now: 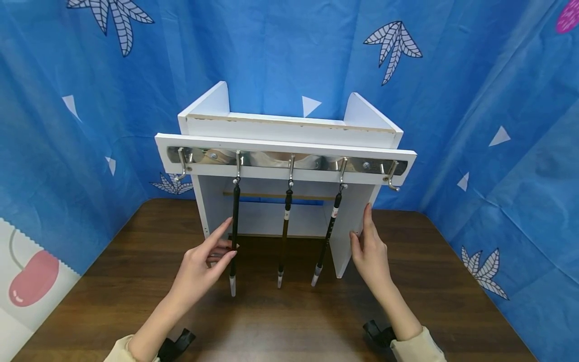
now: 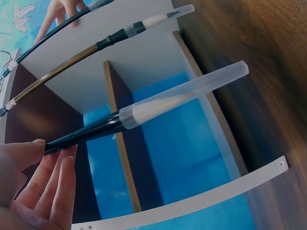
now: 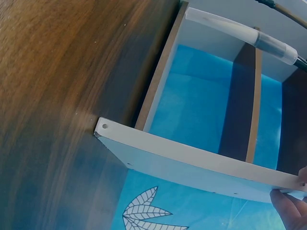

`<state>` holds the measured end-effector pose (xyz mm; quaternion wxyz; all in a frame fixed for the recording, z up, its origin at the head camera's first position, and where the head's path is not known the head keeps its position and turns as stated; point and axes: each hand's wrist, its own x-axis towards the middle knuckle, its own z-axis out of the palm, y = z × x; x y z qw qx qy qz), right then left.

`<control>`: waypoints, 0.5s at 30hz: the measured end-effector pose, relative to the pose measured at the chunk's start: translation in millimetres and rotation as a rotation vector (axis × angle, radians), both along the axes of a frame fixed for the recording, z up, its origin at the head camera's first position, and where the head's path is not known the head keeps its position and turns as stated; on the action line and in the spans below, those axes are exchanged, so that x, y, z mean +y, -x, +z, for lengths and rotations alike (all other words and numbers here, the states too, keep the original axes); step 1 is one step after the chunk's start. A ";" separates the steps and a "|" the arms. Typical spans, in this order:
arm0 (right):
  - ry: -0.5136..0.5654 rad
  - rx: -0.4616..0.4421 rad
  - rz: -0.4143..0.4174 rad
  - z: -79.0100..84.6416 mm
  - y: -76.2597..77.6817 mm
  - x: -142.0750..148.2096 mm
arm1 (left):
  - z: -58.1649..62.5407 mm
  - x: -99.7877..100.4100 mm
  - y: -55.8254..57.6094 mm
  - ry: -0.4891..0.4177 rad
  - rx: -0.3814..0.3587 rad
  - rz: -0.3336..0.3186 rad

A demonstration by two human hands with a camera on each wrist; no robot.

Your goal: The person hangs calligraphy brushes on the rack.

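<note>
Three calligraphy brushes with clear caps hang from hooks on the white rack (image 1: 285, 142). My left hand (image 1: 203, 259) pinches the dark handle of the left brush (image 1: 235, 216) between thumb and fingers. In the left wrist view that brush's pale bristles (image 2: 163, 106) show inside the cap. To its right hang the middle brush (image 1: 285, 234) and the right brush (image 1: 329, 231), apart from both hands. My right hand (image 1: 373, 254) rests against the right side panel (image 1: 350, 216) of the rack, index finger straight and thumb near the front edge.
Two outer hooks (image 1: 182, 163) hold nothing. The rack stands on a dark wooden table (image 1: 289, 322), with inner shelf boards (image 2: 123, 143) behind the brushes. A blue patterned curtain (image 1: 280, 45) surrounds the back and sides.
</note>
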<state>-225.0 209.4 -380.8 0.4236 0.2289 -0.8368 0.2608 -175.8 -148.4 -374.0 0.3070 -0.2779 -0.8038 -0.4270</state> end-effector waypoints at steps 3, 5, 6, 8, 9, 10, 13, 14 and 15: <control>0.002 0.002 -0.001 0.1 0.3 0.4 | -0.6 -0.1 1.8 -0.007 -0.007 -0.004; 0.003 0.005 0.000 0.3 0.7 0.5 | -1.2 -0.2 2.9 -0.014 -0.017 -0.005; 0.004 0.005 0.002 0.3 0.9 0.5 | -1.4 -0.2 3.6 -0.018 -0.023 -0.005; 0.006 0.008 0.001 0.3 1.4 0.5 | -2.3 0.0 4.8 -0.024 -0.038 -0.004; 0.007 0.010 0.001 0.0 1.5 0.5 | -3.0 0.2 5.2 -0.026 -0.046 -0.005; 0.008 0.012 0.002 -0.3 1.5 0.6 | -3.6 0.5 5.5 -0.027 -0.054 -0.007; 0.006 0.014 0.005 -1.9 1.4 1.1 | -5.8 1.4 6.0 -0.032 -0.075 -0.003; 0.004 0.015 0.007 -2.4 1.2 1.2 | -6.4 1.8 6.2 -0.033 -0.080 -0.001; 0.004 0.017 0.009 -2.8 1.3 1.4 | -6.8 2.2 6.5 -0.033 -0.081 0.002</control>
